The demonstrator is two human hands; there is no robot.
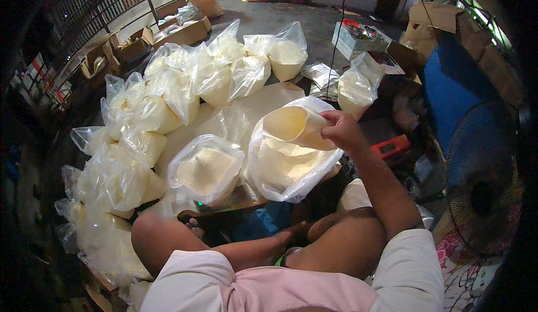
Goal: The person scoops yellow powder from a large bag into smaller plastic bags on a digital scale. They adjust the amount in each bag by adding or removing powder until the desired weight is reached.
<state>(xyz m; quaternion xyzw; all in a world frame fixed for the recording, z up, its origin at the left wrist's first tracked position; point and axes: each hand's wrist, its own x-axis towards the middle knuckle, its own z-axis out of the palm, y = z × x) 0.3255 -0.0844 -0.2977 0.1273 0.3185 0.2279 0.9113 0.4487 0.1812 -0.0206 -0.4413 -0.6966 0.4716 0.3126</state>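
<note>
My right hand [341, 128] grips the rim of a pale cream scoop-like container [286, 124], held tilted over a large open plastic bag [288, 169] of pale powder. Left of that, a smaller open bag [202, 169] holds a mound of similar powder. My left hand [294, 233] is low between my bare legs, near my right leg, its fingers in shadow and hard to make out.
Several filled clear bags [213, 79] curve around the back and left. Cardboard boxes [185, 34] stand behind them; another box [361, 40] sits at back right. A red tool [392, 146], a blue panel [440, 99] and a fan [482, 183] are at right.
</note>
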